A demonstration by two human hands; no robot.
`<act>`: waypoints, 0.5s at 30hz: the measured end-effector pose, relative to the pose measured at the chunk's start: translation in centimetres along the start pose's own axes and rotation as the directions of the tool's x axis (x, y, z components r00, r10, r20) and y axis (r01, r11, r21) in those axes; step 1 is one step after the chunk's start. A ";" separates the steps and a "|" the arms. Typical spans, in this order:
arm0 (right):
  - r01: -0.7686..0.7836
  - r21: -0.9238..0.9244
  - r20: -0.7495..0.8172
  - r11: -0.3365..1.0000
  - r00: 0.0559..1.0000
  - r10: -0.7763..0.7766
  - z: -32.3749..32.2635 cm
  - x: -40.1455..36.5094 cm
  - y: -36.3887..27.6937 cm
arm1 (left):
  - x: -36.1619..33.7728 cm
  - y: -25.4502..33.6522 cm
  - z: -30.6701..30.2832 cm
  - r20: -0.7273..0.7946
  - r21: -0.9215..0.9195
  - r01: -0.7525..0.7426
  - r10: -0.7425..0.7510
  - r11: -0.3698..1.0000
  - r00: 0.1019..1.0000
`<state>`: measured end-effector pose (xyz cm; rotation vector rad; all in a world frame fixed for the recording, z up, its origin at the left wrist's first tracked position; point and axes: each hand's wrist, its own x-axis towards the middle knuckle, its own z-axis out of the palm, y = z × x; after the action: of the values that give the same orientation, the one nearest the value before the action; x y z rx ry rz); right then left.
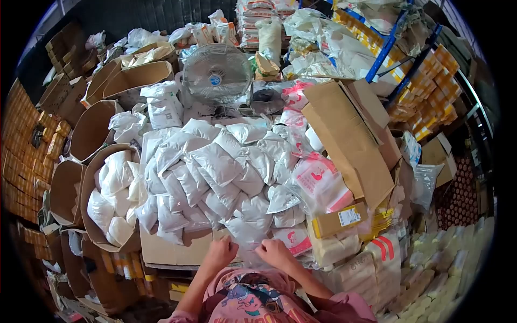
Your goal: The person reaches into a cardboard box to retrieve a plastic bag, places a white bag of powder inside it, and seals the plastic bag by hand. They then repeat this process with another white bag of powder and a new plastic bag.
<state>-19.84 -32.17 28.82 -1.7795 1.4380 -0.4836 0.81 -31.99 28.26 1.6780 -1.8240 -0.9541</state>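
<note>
At the near edge of the heaped white powder bags, my left hand and right hand curl tight on a clear plastic bag between them; I'd keep both pinches level so nothing tears.

I stand in a storeroom or packing warehouse. White filled bags lie heaped before me, open cartons ring the pile, blue steel shelving carries stacked yellow boxes, sacks are piled at the back, and a fan stands among the goods.
</note>
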 end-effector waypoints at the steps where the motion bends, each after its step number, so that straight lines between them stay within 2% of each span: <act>1: -0.011 -0.066 -0.003 0.998 1.000 0.011 -0.1 0.5 0.3 | 0.2 -0.1 -0.3 -0.028 0.048 -0.037 0.038 0.998 0.999; 3: -0.047 -0.117 0.007 0.992 0.999 0.049 0.1 0.8 0.7 | 0.6 0.0 -1.0 -0.063 0.144 -0.098 0.108 0.985 0.992; 4: -0.061 -0.124 0.009 0.990 0.998 0.063 0.1 1.1 0.9 | 0.7 0.5 -1.7 -0.045 0.179 -0.024 0.032 0.983 0.998; 7: -0.136 -0.216 0.011 0.967 0.990 0.142 -0.8 2.1 0.8 | 1.4 0.3 -3.3 -0.095 0.238 0.018 0.005 0.971 0.996; 9: -0.167 -0.248 0.008 0.954 0.985 0.174 -1.9 2.7 0.0 | 1.5 -0.1 -3.5 -0.070 0.246 -0.030 0.049 0.969 0.996; 13: -0.142 -0.276 -0.072 0.951 0.989 0.127 -2.7 3.9 -0.3 | 1.7 0.6 -4.1 -0.050 0.278 -0.052 0.069 0.959 0.996; 15: -0.101 -0.254 -0.048 0.962 0.995 0.092 -3.8 4.2 -0.9 | 2.0 0.8 -4.6 -0.049 0.282 -0.078 0.095 0.956 0.994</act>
<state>-20.73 -37.37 31.07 -1.8965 1.6662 -0.2900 3.49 -34.72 31.57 1.7507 -2.0479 -0.6221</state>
